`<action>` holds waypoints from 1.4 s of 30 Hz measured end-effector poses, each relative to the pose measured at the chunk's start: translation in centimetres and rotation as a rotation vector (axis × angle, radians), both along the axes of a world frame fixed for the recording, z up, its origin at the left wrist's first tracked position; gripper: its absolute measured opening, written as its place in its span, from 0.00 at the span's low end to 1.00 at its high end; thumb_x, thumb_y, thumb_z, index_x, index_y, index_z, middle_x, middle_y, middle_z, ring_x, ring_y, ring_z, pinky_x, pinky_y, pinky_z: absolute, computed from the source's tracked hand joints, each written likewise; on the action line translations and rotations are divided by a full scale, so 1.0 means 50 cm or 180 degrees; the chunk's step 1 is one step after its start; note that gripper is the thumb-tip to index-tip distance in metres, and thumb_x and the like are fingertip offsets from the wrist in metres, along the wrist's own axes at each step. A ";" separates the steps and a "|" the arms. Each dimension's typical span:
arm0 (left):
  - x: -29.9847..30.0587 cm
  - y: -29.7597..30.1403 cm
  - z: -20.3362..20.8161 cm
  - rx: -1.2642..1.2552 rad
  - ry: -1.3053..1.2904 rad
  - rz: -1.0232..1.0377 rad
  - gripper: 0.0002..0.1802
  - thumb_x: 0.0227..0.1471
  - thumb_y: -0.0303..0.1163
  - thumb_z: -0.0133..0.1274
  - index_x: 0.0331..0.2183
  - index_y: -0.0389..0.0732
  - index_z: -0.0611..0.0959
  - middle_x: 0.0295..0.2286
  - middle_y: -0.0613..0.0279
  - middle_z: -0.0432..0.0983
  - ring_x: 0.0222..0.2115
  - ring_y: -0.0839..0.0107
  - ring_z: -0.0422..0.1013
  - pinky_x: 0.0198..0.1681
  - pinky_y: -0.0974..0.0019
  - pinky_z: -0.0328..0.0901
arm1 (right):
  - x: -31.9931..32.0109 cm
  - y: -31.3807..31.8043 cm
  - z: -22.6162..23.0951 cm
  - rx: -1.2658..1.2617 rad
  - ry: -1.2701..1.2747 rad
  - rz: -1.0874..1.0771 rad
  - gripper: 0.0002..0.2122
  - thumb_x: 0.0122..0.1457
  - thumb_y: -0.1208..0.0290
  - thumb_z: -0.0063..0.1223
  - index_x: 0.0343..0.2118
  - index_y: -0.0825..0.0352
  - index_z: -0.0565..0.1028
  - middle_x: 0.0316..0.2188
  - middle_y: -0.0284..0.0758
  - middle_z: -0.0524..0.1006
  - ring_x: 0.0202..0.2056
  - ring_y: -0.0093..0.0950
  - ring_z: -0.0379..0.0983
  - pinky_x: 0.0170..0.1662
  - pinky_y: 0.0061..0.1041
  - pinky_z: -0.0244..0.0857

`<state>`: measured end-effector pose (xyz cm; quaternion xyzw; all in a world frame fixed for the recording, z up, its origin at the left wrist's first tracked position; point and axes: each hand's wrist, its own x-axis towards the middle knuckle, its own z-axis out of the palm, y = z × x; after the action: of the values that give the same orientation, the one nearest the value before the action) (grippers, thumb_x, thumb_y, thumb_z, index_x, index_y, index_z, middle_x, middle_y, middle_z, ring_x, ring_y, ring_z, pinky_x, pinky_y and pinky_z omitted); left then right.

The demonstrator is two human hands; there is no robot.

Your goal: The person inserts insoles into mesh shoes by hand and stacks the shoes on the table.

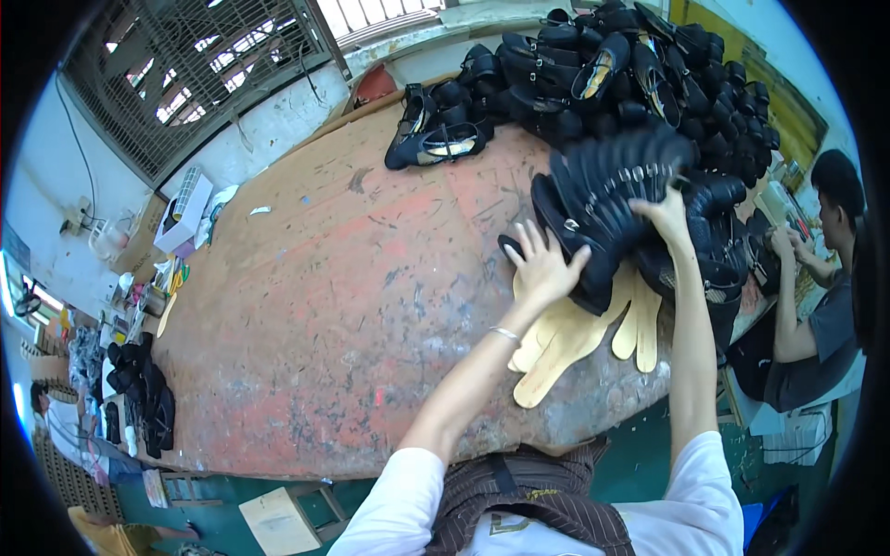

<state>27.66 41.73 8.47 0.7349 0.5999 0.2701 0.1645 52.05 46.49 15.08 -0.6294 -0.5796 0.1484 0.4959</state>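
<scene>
A tight row of black strapped shoes with small buckles (598, 199) leans over the right part of the table, its far end smeared by motion. My right hand (666, 218) grips the right side of this row, thumb pointing left and the other fingers partly hidden. My left hand (545, 273) is spread wide at the row's near left end, palm down, by the toe of a black shoe. Beneath the near shoes lie several tan insoles (556, 357), partly covered by them and by my left forearm.
A big heap of black shoes (603, 69) fills the table's far right, with a few apart at its left (440, 144). At right, a co-worker (825, 306) handles a black shoe. A white box (184, 218) stands at the worn table's (306, 306) left edge, near more black items (144, 394).
</scene>
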 end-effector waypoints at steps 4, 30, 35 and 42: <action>0.067 0.017 -0.061 0.0055 0.0090 -0.0354 0.57 0.54 0.69 0.40 0.57 0.18 0.63 0.60 0.26 0.53 0.65 0.40 0.43 0.66 0.38 0.29 | 0.059 0.045 -0.121 -0.0545 -0.0700 -0.0832 0.39 0.38 0.59 0.64 0.56 0.74 0.68 0.41 0.59 0.77 0.45 0.51 0.75 0.51 0.38 0.68; -0.686 -0.901 -0.256 -0.1541 0.0832 0.5717 0.37 0.62 0.50 0.42 0.59 0.28 0.63 0.58 0.32 0.57 0.60 0.42 0.54 0.63 0.45 0.48 | 0.053 0.030 -0.182 -0.0372 -0.1426 -0.1131 0.32 0.58 0.63 0.51 0.59 0.85 0.60 0.54 0.61 0.70 0.56 0.47 0.68 0.60 0.33 0.57; -0.614 -1.048 -0.270 -0.3261 0.0007 0.4952 0.35 0.61 0.48 0.44 0.59 0.31 0.64 0.56 0.34 0.60 0.58 0.42 0.57 0.60 0.45 0.51 | 0.105 0.040 -0.206 -0.0469 -0.1201 -0.0837 0.32 0.62 0.61 0.47 0.62 0.82 0.57 0.60 0.56 0.65 0.62 0.43 0.61 0.65 0.31 0.49; -0.491 -1.142 -0.304 -0.4370 -0.0897 0.3842 0.32 0.59 0.45 0.46 0.58 0.36 0.66 0.53 0.37 0.64 0.55 0.43 0.61 0.56 0.45 0.56 | 0.118 0.030 -0.152 -0.0822 -0.1289 -0.0855 0.36 0.62 0.57 0.46 0.63 0.83 0.52 0.62 0.58 0.60 0.64 0.45 0.56 0.66 0.31 0.46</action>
<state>3.09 -15.34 -6.74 -0.0006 0.8841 -0.0178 0.4669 57.97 48.01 7.47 -0.7755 -0.5545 0.0251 0.3008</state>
